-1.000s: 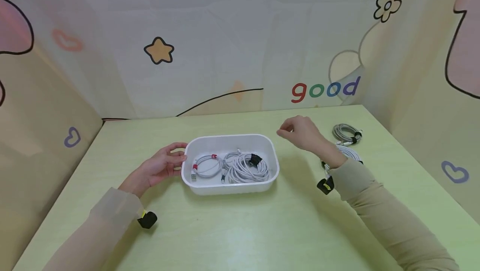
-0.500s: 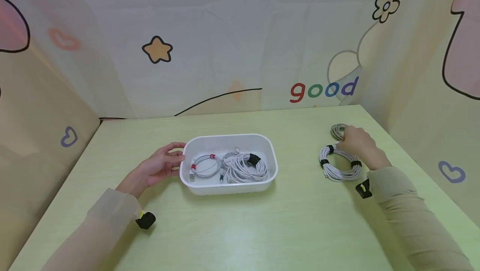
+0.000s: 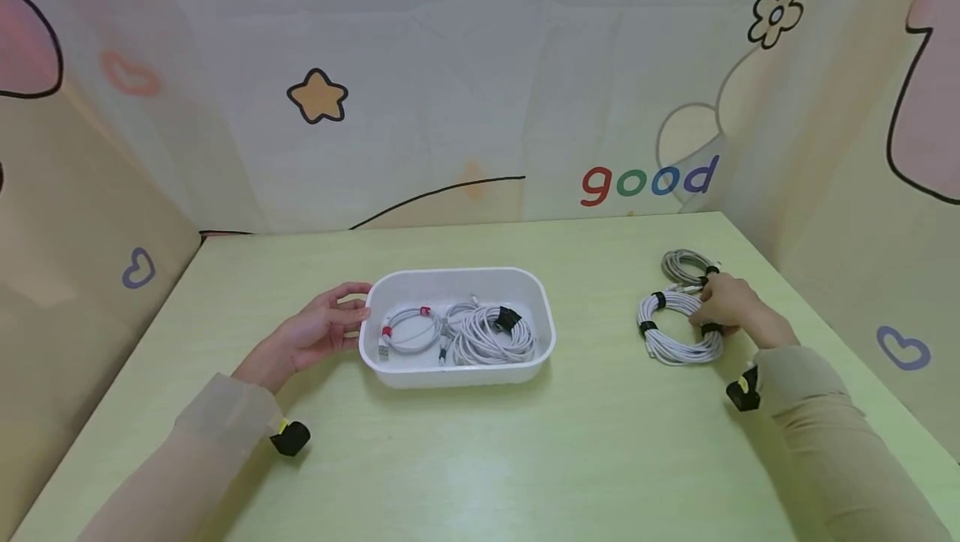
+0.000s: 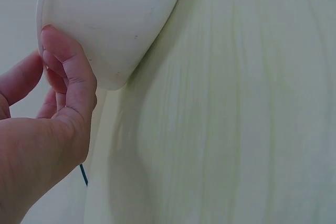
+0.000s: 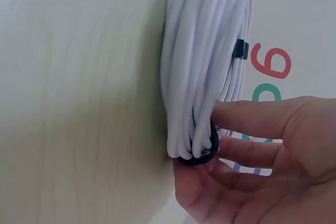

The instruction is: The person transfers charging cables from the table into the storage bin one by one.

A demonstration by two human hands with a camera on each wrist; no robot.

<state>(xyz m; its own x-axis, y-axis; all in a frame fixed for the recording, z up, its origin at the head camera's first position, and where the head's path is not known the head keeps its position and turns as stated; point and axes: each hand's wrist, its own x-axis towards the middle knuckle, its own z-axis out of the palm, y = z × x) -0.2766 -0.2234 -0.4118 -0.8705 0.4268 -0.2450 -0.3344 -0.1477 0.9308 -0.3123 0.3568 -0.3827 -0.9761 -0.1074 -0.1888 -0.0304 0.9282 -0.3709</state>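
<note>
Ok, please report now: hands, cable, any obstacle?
Left hand holding white tray end. Right hand gripping white cable coil near black strap. Gray coil close behind, might snag.

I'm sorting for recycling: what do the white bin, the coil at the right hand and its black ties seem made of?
White bin: probably plastic, smooth and low-sheen, its rounded corners suggesting moulding.
Coil: likely cable sheathed in plastic or rubber, smooth and matte, bending in soft curves.
Black ties: perhaps fabric, dull-looking, but texture unclear.
</note>
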